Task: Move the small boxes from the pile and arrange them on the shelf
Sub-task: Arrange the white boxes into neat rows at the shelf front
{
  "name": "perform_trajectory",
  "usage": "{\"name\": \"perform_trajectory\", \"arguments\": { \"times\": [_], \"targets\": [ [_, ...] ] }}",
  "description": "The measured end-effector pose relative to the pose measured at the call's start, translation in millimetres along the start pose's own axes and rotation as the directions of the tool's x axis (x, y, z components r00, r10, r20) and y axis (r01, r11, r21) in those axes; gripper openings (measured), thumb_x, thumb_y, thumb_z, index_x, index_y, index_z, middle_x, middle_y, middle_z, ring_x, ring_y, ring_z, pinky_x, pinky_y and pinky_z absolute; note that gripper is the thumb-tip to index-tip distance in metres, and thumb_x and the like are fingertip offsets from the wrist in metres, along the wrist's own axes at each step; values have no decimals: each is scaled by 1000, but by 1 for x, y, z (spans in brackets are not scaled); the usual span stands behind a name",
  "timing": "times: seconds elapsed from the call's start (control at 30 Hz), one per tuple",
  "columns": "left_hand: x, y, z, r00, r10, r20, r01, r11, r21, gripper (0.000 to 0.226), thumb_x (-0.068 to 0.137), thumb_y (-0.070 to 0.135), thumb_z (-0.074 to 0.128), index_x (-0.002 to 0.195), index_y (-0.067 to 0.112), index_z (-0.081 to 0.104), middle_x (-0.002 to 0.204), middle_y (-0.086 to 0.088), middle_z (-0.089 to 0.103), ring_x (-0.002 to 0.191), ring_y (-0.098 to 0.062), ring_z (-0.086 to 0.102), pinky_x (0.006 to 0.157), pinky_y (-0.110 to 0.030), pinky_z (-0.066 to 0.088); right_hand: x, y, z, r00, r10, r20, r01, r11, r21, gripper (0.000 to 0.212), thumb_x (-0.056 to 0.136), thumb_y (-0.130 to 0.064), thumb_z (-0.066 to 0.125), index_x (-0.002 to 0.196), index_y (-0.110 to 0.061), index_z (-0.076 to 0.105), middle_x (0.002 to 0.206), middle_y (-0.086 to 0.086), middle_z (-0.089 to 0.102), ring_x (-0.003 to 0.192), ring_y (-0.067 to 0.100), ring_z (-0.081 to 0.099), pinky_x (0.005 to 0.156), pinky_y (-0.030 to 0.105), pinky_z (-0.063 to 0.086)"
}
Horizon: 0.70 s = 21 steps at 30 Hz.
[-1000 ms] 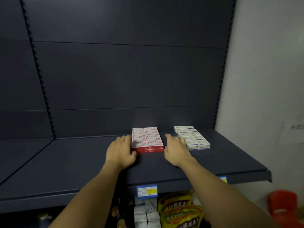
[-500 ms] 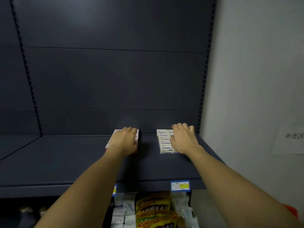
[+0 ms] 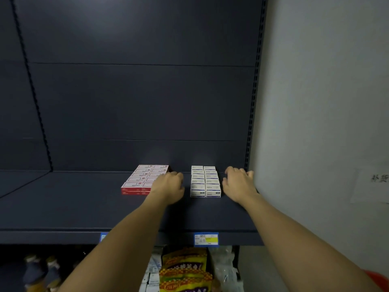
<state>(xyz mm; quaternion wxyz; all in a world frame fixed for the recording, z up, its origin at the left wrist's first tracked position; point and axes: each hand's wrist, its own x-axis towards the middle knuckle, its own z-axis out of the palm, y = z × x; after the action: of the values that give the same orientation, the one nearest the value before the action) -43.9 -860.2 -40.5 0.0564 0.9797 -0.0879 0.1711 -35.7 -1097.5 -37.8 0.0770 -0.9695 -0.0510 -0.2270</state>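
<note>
2 hands on the dark blue metal shelf (image 3: 84, 209): left hand (image 3: 168, 188), fingers curled, rested against the red-and-white small box block (image 3: 143, 180); right hand (image 3: 239, 184), loosely curled, held nothing beside the white small box block (image 3: 205, 183). Blue-yellow price tag (image 3: 206, 239) print unreadable.

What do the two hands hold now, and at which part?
Nothing. The left hand rests beside the red boxes; the right hand beside the white boxes.

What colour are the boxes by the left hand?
Red and white boxes, clearest in the head view.
</note>
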Motion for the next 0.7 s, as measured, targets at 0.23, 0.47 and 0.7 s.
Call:
{"name": "perform_trajectory", "arguments": {
  "times": [0.23, 0.47, 0.7],
  "targets": [
    [10, 15, 19, 998, -65, -5, 61, 956, -286, 9, 94, 23, 54, 93, 16, 60, 104, -6, 65, 90, -24, 61, 79, -37, 51, 0, 3, 10, 990, 125, 64, -135, 974, 182, 20, 97, -31, 50, 102, -16, 62, 102, 1, 68, 103, 25, 61, 95, 40, 36],
    [14, 26, 34, 967, -253, 40, 236, 820, -521, 13, 93, 20, 62, 97, 11, 70, 101, -10, 71, 95, -26, 65, 76, -25, 43, -8, -11, 19, 963, 184, 197, -238, 924, 299, 23, 94, -32, 59, 101, -11, 68, 102, 5, 69, 100, 28, 63, 91, 38, 46],
    [10, 30, 33, 945, -317, 77, 300, 756, -582, 18, 94, 18, 63, 105, 9, 74, 109, -10, 72, 101, -26, 67, 87, -27, 50, -13, -19, 26, 948, 250, 195, -313, 842, 440, 24, 92, -25, 61, 105, -6, 66, 109, 15, 67, 99, 33, 64, 79, 33, 53]
  ]
}}
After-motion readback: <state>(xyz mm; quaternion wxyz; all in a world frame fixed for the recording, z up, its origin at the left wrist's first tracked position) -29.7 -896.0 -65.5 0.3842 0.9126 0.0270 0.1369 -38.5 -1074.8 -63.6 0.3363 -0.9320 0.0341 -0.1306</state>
